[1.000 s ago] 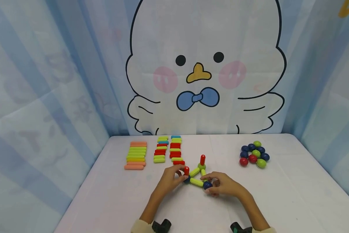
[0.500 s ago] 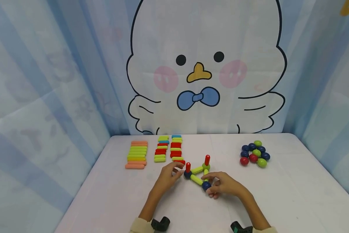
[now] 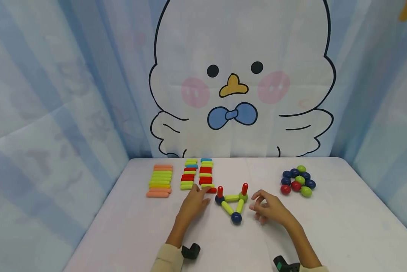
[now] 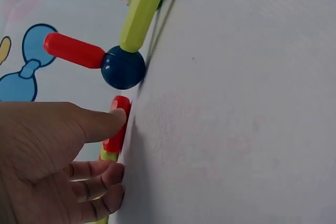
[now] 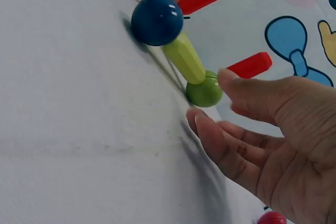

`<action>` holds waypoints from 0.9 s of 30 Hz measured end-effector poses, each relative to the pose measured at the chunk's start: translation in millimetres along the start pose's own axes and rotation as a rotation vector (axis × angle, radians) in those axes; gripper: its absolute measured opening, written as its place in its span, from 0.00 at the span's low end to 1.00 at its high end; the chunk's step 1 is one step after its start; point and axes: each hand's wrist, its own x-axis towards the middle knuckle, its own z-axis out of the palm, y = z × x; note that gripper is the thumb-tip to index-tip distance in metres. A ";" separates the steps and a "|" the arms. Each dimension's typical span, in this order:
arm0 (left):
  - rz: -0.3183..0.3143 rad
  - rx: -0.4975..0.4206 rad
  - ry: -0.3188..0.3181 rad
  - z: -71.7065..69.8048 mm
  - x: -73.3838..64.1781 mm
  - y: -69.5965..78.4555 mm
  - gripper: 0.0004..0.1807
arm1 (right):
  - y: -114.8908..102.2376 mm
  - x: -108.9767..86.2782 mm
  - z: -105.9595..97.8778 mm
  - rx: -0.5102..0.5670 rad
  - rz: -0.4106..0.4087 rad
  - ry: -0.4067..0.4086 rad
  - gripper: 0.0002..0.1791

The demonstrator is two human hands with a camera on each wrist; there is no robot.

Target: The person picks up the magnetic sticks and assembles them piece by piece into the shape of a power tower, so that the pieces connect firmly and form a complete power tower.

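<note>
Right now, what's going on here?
A person's left hand is at a short red rod at the near end of a multicoloured row; whether it grips is unclear. The right hand is beside, not touching, a triangle of yellow-green rods joined by balls. Two red rods stand upright from it; its nearest ball, dark blue, has none.

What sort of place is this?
Probably an indoor play or activity booth: pale blue-and-white printed fabric curtains with a large cartoon bird stand around a smooth whitish table, which holds a triangular toy frame of yellow-green rods, blue and green balls.
</note>
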 end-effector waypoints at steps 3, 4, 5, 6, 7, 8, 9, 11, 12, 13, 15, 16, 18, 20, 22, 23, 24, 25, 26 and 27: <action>-0.034 0.015 0.004 1.9 1.1 1.7 0.26 | 4.1 5.7 6.6 -0.018 0.019 0.042 0.36; -0.040 0.017 0.011 2.2 1.6 2.5 0.25 | 4.8 7.5 8.5 -0.025 0.021 0.040 0.39; -0.043 0.017 0.017 2.2 2.2 3.6 0.23 | 5.3 9.3 9.8 -0.022 0.016 0.029 0.41; -0.047 0.021 0.020 2.1 2.9 4.7 0.21 | 5.9 11.1 10.6 -0.008 0.012 0.018 0.42; -0.048 0.027 0.020 2.2 3.6 5.7 0.19 | 6.8 13.0 11.0 0.007 0.005 0.004 0.42; -0.047 0.040 0.018 2.1 4.3 6.6 0.17 | 7.4 14.5 11.1 0.023 0.000 -0.008 0.41; -0.045 0.051 0.011 2.1 4.8 7.5 0.16 | 8.6 16.0 11.1 0.042 -0.009 -0.017 0.41; -0.036 0.080 -0.004 2.1 4.5 8.4 0.15 | 11.1 18.1 10.7 0.079 -0.024 -0.026 0.39; -0.030 0.094 -0.011 1.9 3.9 8.5 0.14 | 12.9 19.3 10.2 0.090 -0.032 -0.028 0.38; -0.022 0.099 -0.019 1.3 2.9 8.5 0.14 | 14.6 20.2 9.5 0.094 -0.040 -0.030 0.38; -0.004 0.088 -0.036 -1.2 -0.4 8.4 0.14 | 17.0 21.4 8.3 0.098 -0.055 -0.041 0.37; 0.008 0.080 -0.044 -2.7 -2.0 8.2 0.13 | 18.1 21.9 7.6 0.099 -0.059 -0.047 0.37; 0.026 0.048 -0.071 -6.7 -4.4 8.0 0.12 | 18.7 22.5 6.3 0.102 -0.069 -0.055 0.35; 0.035 0.028 -0.108 -11.3 -6.5 6.0 0.11 | 17.6 22.6 7.7 0.101 -0.071 -0.057 0.32; 0.040 0.021 -0.142 -15.0 -7.1 3.9 0.11 | 17.2 22.5 8.9 0.088 -0.079 -0.049 0.29; 0.040 0.016 -0.157 -16.4 -7.3 2.9 0.11 | 17.0 22.3 9.5 0.078 -0.090 -0.047 0.27; 0.040 0.013 -0.169 -17.3 -7.4 1.7 0.11 | 17.0 22.1 9.9 0.073 -0.106 -0.052 0.27; 0.045 0.014 -0.178 -18.3 -7.4 0.6 0.11 | 17.3 22.0 10.2 0.071 -0.119 -0.062 0.26; 0.051 0.019 -0.184 -18.8 -7.6 -0.3 0.11 | 17.4 22.0 10.6 0.068 -0.133 -0.075 0.26; 0.059 0.027 -0.190 -18.8 -7.8 -1.2 0.11 | 17.3 22.0 10.9 0.069 -0.143 -0.088 0.26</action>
